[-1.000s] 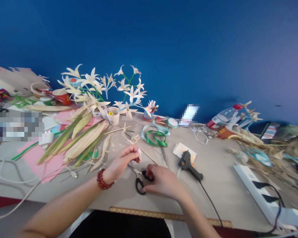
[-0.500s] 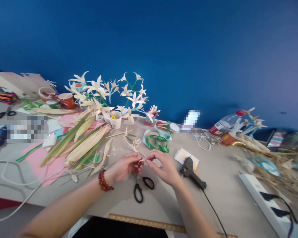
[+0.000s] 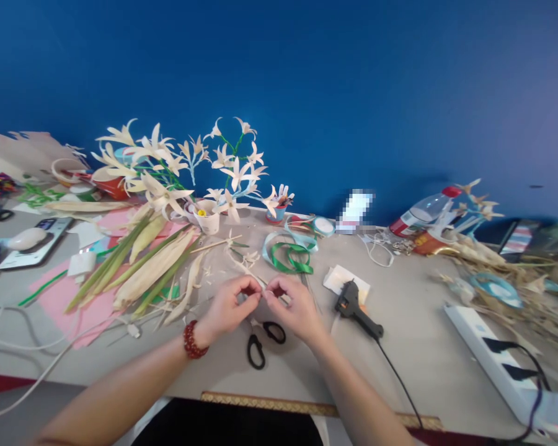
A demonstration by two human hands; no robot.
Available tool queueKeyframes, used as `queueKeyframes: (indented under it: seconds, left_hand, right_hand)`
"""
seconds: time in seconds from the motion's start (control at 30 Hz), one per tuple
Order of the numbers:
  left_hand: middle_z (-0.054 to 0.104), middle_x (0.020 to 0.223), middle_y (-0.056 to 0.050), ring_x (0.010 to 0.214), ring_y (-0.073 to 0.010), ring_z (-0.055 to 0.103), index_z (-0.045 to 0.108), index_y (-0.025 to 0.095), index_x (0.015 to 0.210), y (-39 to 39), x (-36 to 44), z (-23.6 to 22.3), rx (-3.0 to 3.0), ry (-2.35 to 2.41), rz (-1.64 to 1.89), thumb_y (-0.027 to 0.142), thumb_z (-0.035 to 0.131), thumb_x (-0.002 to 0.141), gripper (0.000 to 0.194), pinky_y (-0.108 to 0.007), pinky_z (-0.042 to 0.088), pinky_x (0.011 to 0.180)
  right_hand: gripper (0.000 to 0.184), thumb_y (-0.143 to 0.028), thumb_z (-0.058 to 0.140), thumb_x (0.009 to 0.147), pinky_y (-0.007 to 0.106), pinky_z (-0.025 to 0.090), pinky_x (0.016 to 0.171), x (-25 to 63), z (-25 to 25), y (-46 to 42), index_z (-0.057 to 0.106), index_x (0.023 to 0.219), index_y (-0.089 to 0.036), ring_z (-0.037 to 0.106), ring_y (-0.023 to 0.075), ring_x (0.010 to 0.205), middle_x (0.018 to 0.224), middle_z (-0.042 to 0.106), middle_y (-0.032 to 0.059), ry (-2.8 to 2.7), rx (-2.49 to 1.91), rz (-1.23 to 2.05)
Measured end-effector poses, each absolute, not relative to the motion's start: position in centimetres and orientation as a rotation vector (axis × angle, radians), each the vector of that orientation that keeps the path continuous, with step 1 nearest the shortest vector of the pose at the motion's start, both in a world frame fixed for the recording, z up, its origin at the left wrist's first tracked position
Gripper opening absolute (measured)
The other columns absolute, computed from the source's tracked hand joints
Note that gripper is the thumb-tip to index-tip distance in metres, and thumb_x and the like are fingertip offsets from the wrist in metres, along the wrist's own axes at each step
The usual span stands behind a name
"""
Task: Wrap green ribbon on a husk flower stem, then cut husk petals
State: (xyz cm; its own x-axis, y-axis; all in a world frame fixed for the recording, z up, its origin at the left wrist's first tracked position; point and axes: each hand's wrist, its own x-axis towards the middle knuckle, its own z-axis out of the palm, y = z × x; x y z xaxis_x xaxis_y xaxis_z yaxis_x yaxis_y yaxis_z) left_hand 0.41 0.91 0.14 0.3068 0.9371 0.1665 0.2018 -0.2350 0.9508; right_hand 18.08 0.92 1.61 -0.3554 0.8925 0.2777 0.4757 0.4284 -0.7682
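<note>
Both hands (image 3: 263,297) pinching sth. small & pale, tips together; black-handled metal scissors (image 3: 256,350) just below, on grey counter (image 3: 302,381).

Ribbon (image 3: 288,267) behind scissors (image 3: 261,331), glue gun (image 3: 359,311) right.

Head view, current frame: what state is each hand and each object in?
Left hand: fingertips pinched, meeting the right.
Right hand: fingertips pinched; anything held is too small to identify.
Scissors: lying flat, handles spread, blades partly hidden.
Glue gun: lying down, cord attached.
Green ribbon: loosely looped.
Bottle: red cap on.
Power strip: black plugs inserted.
White cup: upright.
</note>
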Motion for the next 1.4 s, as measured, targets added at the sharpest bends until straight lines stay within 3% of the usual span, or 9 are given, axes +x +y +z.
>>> queueKeyframes:
  seconds: [0.3,0.57,0.77,1.0,1.2,1.4]
  left_hand:
    - [0.054,0.067,0.001,0.067,-0.0149,0.051,0.052,0.018,0.066,1.4,-0.2,0.2,1.795,1.198,1.142,0.011,0.052,0.076,0.012,-0.026,0.039,0.067]
    - [0.062,0.082,-0.002,0.079,-0.0165,0.057,0.061,0.017,0.087,1.1,-0.1,0.9,1.742,1.027,1.086,0.026,0.054,0.086,0.011,-0.027,0.044,0.074]
    - [0.056,0.069,0.001,0.067,-0.013,0.053,0.055,0.017,0.072,0.7,0.5,0.9,1.836,1.067,1.094,0.019,0.051,0.084,0.013,-0.024,0.042,0.065]
    - [0.052,0.066,0.002,0.065,-0.0132,0.05,0.052,0.018,0.069,1.6,-0.6,0.1,1.804,1.274,1.17,0.013,0.047,0.081,0.013,-0.025,0.04,0.062]
    - [0.061,0.081,-0.002,0.078,-0.016,0.056,0.059,0.017,0.087,1.1,-0.1,1.1,1.907,1.043,1.136,0.022,0.051,0.086,0.009,-0.028,0.044,0.073]
    - [0.057,0.07,0.0,0.072,-0.0153,0.053,0.053,0.018,0.07,0.9,0.4,0.8,2.094,1.059,1.156,0.017,0.05,0.084,0.015,-0.03,0.043,0.073]
  right_hand:
    - [0.011,-0.017,0.053,0.086,0.03,0.044,0.069,18.0,2.0,0.1,0.054,0.076,-0.021,0.057,0.0189,0.073,0.075,0.059,0.0038,-1.838,-1.04,0.549]
    - [0.01,-0.017,0.055,0.086,0.029,0.045,0.065,18.6,1.7,0.8,0.056,0.076,-0.02,0.057,0.0169,0.068,0.072,0.059,0.0014,-1.816,-1.005,0.607]
    - [0.01,-0.017,0.055,0.087,0.03,0.046,0.065,17.2,1.6,0.2,0.056,0.078,-0.02,0.058,0.0175,0.068,0.072,0.062,0.0033,-1.878,-1.005,0.543]
    - [0.01,-0.013,0.056,0.085,0.029,0.047,0.067,17.9,1.6,0.1,0.056,0.078,-0.021,0.059,0.0176,0.071,0.074,0.062,0.0024,-1.749,-1.011,0.39]
    - [0.011,-0.015,0.056,0.087,0.028,0.046,0.065,17.7,1.5,0.2,0.056,0.077,-0.02,0.058,0.0166,0.069,0.073,0.061,0.002,-1.81,-1.018,0.511]
    - [0.011,-0.015,0.055,0.087,0.029,0.046,0.065,16.8,1.3,-0.1,0.055,0.078,-0.021,0.058,0.0172,0.068,0.072,0.062,0.0032,-1.894,-0.993,0.493]
